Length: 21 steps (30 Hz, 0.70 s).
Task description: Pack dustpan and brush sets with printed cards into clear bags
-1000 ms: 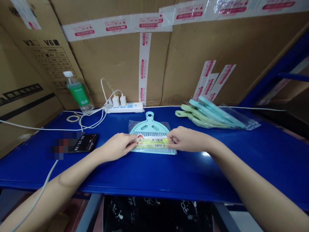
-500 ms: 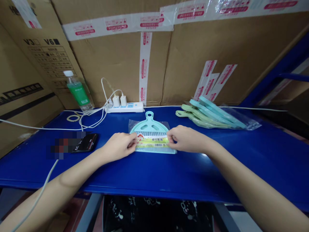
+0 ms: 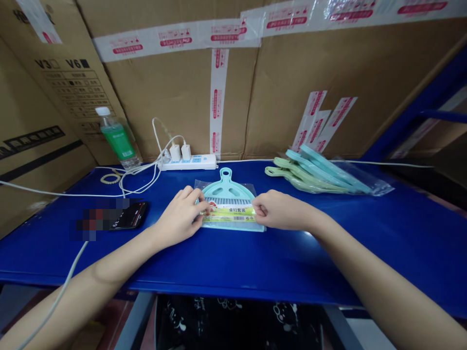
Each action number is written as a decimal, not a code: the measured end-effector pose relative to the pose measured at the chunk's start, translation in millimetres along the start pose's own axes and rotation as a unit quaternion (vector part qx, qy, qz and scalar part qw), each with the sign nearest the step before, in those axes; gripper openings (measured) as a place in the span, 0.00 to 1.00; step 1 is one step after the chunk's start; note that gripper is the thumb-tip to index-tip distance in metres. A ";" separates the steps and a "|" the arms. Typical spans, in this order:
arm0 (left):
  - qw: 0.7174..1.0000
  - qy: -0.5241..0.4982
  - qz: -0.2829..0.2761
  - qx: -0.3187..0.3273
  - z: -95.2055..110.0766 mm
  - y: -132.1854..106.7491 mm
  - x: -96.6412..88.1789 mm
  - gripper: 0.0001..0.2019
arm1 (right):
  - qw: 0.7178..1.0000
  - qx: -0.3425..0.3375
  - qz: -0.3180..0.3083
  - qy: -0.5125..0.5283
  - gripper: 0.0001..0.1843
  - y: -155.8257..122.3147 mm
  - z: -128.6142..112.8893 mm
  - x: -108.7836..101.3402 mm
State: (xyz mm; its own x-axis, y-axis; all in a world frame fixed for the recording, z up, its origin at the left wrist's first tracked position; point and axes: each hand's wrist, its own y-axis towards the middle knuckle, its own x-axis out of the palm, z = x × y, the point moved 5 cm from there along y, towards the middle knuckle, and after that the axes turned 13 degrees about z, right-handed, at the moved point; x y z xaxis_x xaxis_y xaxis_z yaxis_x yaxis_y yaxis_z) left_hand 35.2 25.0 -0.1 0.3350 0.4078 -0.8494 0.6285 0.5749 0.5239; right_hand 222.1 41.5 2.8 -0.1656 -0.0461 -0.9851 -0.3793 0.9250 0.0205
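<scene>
Left hand: the left hand (image 3: pixel 179 214) has its fingers raised and spread, more open than half a second ago, when they were bunched at the label's left end; the fingertips are still by that end, contact unclear.
Right hand: the right hand (image 3: pixel 279 210) has stayed at the label's right end, fingers curled in together; whether it pinches the film cannot be told.
Dustpan: one mint-blue dustpan (image 3: pixel 226 186) lies flat at the middle of the table (image 3: pixel 233 267), between the hands, handle pointing far, unmoved.
Clear bag: one clear bag (image 3: pixel 250 186) around the dustpan and a brush with grey bristles (image 3: pixel 237 201); one yellow-green label (image 3: pixel 233 212) lies across them.
Far-right pile: a pile (image 3: pixel 321 176) in clear wrapping, at least four pieces showing, two green and two blue.
Far left: one bottle (image 3: pixel 121 143) with a green wrapper; one power strip (image 3: pixel 206 162) carrying two white chargers (image 3: pixel 175 152).
Left: one phone (image 3: pixel 136 216), partly blurred.
</scene>
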 end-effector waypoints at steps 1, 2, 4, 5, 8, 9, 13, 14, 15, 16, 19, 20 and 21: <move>1.000 -0.002 -0.006 0.012 1.4 -0.3 1.1 0.10 | 1.000 -0.002 0.000 -0.001 0.15 -0.3 -0.3 -0.5; 1.000 -0.006 -0.017 0.025 2.7 -0.6 2.7 0.12 | 1.000 -0.004 0.001 -0.004 0.15 -0.6 -0.4 -0.9; 0.998 -0.022 -0.045 0.049 5.4 -1.6 6.6 0.15 | 1.000 -0.002 0.004 -0.013 0.14 -0.9 -0.4 -1.3; 0.996 -0.032 -0.059 0.058 6.4 -2.2 8.4 0.18 | 1.000 0.001 0.007 -0.019 0.13 -0.9 -0.3 -1.3; 0.994 -0.043 -0.080 0.065 7.2 -3.0 11.6 0.24 | 1.000 0.002 0.015 -0.026 0.14 -0.4 -0.6 -0.3; 0.994 -0.040 -0.083 0.065 7.2 -3.1 12.3 0.25 | 1.000 0.000 0.016 -0.025 0.14 -0.2 -0.7 0.4; 0.992 -0.021 -0.097 0.077 8.0 -4.0 14.6 0.27 | 1.000 -0.010 0.018 -0.013 0.16 -0.4 -0.3 2.1; 0.992 -0.018 -0.097 0.082 8.3 -4.2 15.1 0.27 | 1.000 -0.012 0.020 -0.007 0.15 -0.5 -0.1 1.7; 0.991 -0.015 -0.097 0.086 8.5 -4.4 15.7 0.28 | 1.000 -0.012 0.024 -0.001 0.15 -0.6 0.2 1.0; 0.991 -0.013 -0.096 0.089 8.5 -4.5 16.2 0.28 | 1.000 -0.010 0.027 0.006 0.13 -0.5 0.6 0.0; 0.991 -0.010 -0.097 0.090 8.1 -4.8 17.5 0.27 | 0.999 0.001 0.024 0.026 0.10 0.1 2.0 -1.6; 0.991 -0.009 -0.099 0.090 8.0 -4.8 17.8 0.27 | 0.999 0.003 0.019 0.031 0.10 0.4 2.3 -1.6; 0.991 -0.007 -0.102 0.090 8.1 -4.7 17.9 0.27 | 0.999 0.003 0.016 0.033 0.10 0.7 2.5 -1.5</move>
State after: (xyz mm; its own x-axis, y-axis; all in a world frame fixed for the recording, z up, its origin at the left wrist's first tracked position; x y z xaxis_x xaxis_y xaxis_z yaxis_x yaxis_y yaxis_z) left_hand 43.9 23.9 -18.3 0.1980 0.2856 -0.9377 0.7984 0.5080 0.3233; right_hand 224.4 43.1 3.8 -0.2364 -0.0416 -0.9708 -0.3682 0.9284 0.0498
